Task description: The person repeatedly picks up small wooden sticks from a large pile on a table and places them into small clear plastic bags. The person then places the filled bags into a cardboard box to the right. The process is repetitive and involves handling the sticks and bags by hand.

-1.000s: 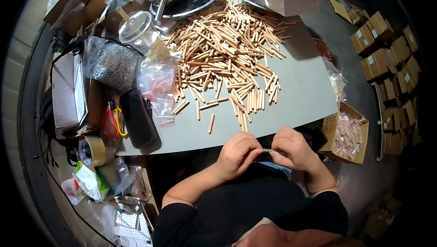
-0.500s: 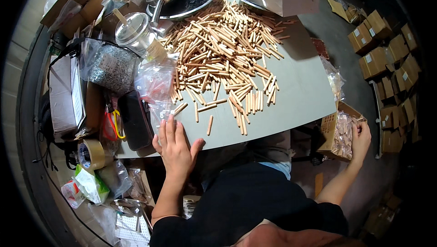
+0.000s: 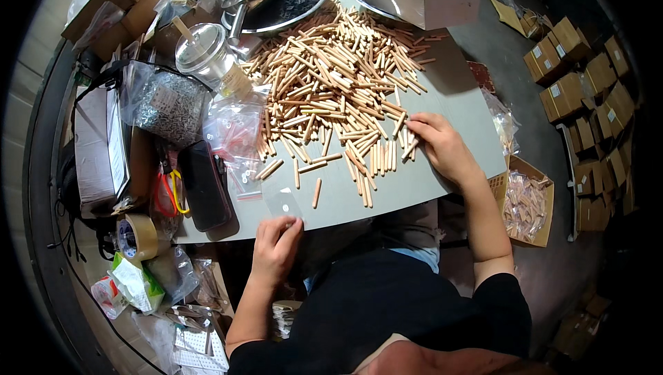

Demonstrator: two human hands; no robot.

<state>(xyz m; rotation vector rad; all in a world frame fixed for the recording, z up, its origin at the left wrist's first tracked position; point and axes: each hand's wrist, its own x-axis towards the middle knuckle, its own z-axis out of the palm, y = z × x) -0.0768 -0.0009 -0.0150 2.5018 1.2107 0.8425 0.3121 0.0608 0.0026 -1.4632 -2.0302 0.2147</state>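
My left hand (image 3: 275, 249) is at the table's near edge, its thumb and fingers pinched on a small clear plastic bag (image 3: 282, 201) that lies over the tabletop. My right hand (image 3: 443, 148) reaches to the right side of a large heap of short wooden sticks (image 3: 324, 71). Its fingers are bent together at a few loose sticks (image 3: 409, 141); whether one is between them is hidden. More small clear bags (image 3: 235, 126) with red marks lie left of the heap. Right of the table, an open cardboard box (image 3: 542, 226) contains several clear packets of sticks (image 3: 523, 199).
Two metal bowls stand at the back, one with dark contents (image 3: 293, 2), the other under a white carton (image 3: 449, 10). A lidded plastic cup (image 3: 207, 50), a phone (image 3: 200, 188), scissors (image 3: 173, 192) and tape (image 3: 138, 235) line the left. Stacked cartons (image 3: 566, 95) occupy the far right.
My right hand has left the box of packets and moved up and left to the sticks. My left hand, flat and spread before, has drawn back and now pinches a clear bag.
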